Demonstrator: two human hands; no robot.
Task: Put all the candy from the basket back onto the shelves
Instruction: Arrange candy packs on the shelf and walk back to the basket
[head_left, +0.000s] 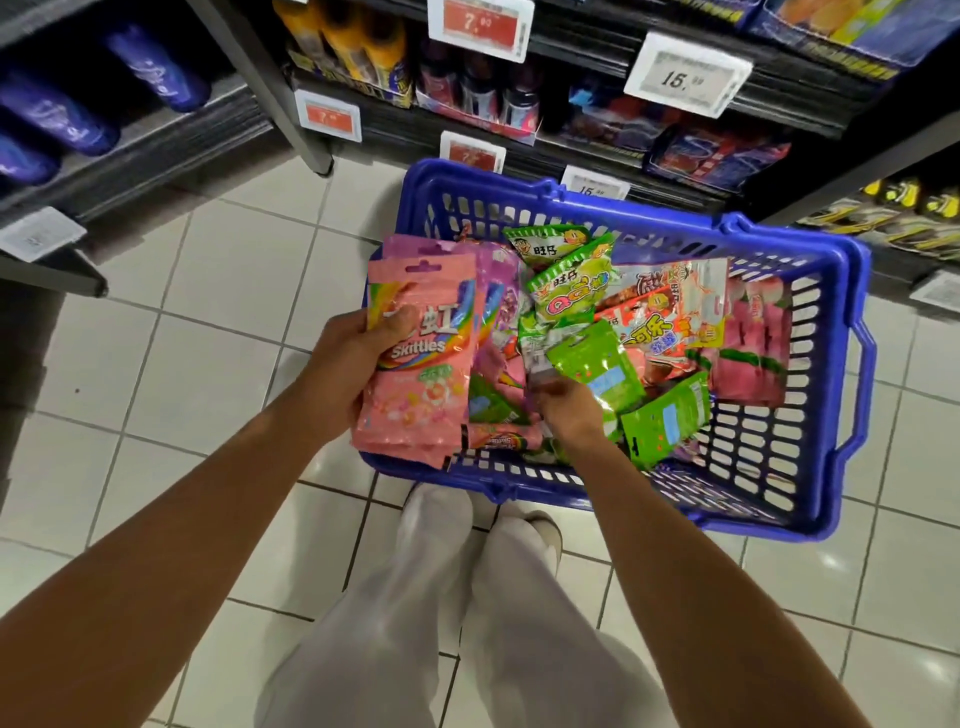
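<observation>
White floor tiles carry a blue basket (841, 364) set before dark candy shelves (597, 98). Left hand (343, 364) grips a fanned stack of pink Skittles packs (415, 384) over the basket's near-left corner. Right hand (566, 410) reaches into the mixed candy (649, 322), fingers curled about a small packet; which packet cannot be made out. Recommended procedure: collect matching pink packs only, square the stack, then lift clear of the rim before moving to the shelf.

Both bare forearms reach forward and down. The left hand (348, 358) grips something, thumb on top; the right hand (563, 410) curls fingers downward, knuckles up.
</observation>
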